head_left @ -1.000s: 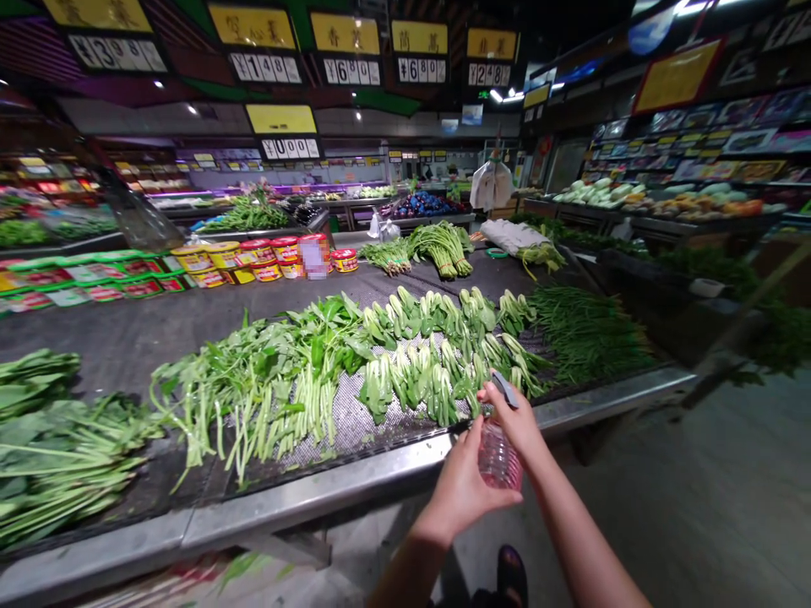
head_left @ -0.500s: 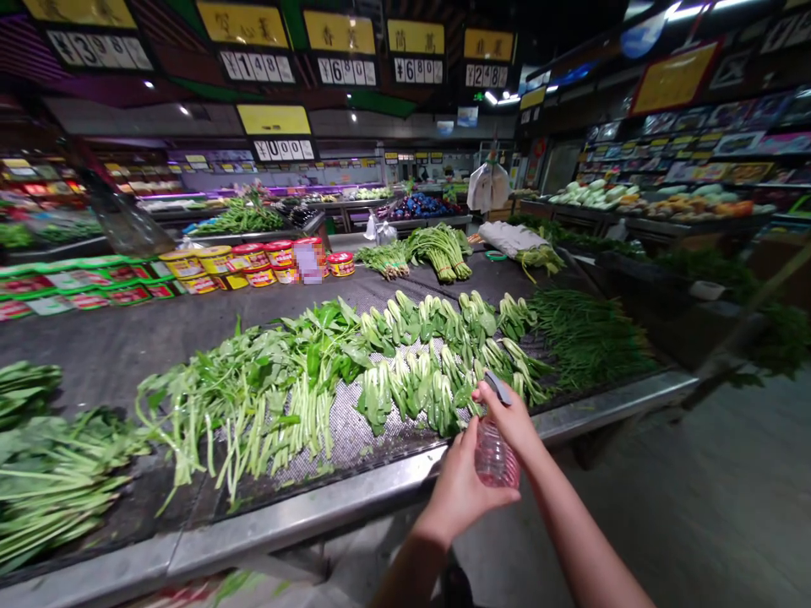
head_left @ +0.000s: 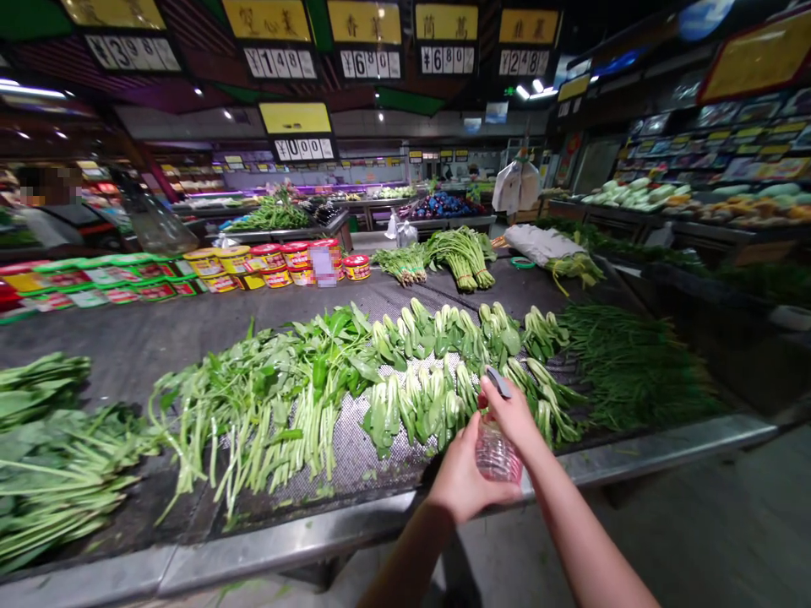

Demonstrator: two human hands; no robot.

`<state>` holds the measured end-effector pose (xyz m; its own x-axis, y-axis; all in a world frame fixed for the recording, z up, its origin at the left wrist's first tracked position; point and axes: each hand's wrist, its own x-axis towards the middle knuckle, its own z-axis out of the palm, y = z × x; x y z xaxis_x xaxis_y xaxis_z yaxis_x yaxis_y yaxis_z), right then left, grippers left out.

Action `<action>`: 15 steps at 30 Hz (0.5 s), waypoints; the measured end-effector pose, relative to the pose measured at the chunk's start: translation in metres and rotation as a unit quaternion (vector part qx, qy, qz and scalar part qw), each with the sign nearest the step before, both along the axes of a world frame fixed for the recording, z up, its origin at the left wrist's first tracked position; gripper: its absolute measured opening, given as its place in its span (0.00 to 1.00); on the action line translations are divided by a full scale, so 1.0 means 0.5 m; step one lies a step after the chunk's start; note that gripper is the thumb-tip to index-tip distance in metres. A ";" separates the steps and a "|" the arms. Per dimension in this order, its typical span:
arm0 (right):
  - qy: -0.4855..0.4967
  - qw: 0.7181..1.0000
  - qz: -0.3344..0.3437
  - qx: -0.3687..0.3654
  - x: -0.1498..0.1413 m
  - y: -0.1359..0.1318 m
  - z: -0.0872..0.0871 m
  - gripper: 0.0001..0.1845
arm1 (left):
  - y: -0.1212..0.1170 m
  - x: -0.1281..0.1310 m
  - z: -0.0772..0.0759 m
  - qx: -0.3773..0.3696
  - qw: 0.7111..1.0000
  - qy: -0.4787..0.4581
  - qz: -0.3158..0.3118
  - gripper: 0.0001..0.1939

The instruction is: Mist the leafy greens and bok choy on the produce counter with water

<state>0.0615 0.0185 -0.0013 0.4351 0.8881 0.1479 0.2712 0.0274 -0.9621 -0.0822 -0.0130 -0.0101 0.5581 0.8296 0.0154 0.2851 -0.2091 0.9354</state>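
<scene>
A clear, pinkish spray bottle [head_left: 498, 456] with a grey spray head is held over the stand's front edge. My left hand [head_left: 461, 483] is closed around the lower body of the bottle. Up at the top, my right hand [head_left: 510, 415] grips the spray head, its fingers partly hidden behind it. Just beyond the bottle lie two rows of small leafy green bunches [head_left: 431, 401]. Left of them spreads a heap of long-stemmed greens [head_left: 297, 405], and on the right are thin dark green chives [head_left: 634, 363].
A metal rim [head_left: 272, 540] runs along the front of the vegetable stand. Stacked tubs [head_left: 221, 266] line its back left, near bundled long beans [head_left: 462, 257] and a wrapped bunch [head_left: 551, 245]. Price signs [head_left: 297, 131] hang overhead. A person [head_left: 57, 211] is at the far left.
The view has turned a little to the left, and a person now shows at the left edge. Both hands keep their hold on the spray bottle with little visible movement.
</scene>
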 end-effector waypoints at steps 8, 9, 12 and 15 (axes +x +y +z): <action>0.015 0.999 0.045 -0.006 0.001 0.043 0.033 0.27 | 0.038 0.008 0.003 0.002 0.999 -0.014 0.035 0.59; 0.016 0.999 0.049 -0.005 0.000 0.047 0.039 0.27 | 0.041 0.007 0.008 0.006 0.999 -0.019 0.037 0.59; 0.009 0.999 0.050 0.005 -0.007 0.058 0.049 0.28 | 0.048 0.002 0.020 0.010 0.999 -0.037 0.030 0.57; 0.000 0.999 0.045 0.014 -0.017 0.064 0.050 0.30 | 0.050 -0.006 0.026 0.010 0.999 -0.040 0.019 0.55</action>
<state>0.0530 0.0505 0.0239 0.3533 0.9193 0.1734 0.2671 0.0786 -0.9605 -0.0854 0.0121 0.0030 0.5228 0.8491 0.0750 0.2182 -0.2184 0.9511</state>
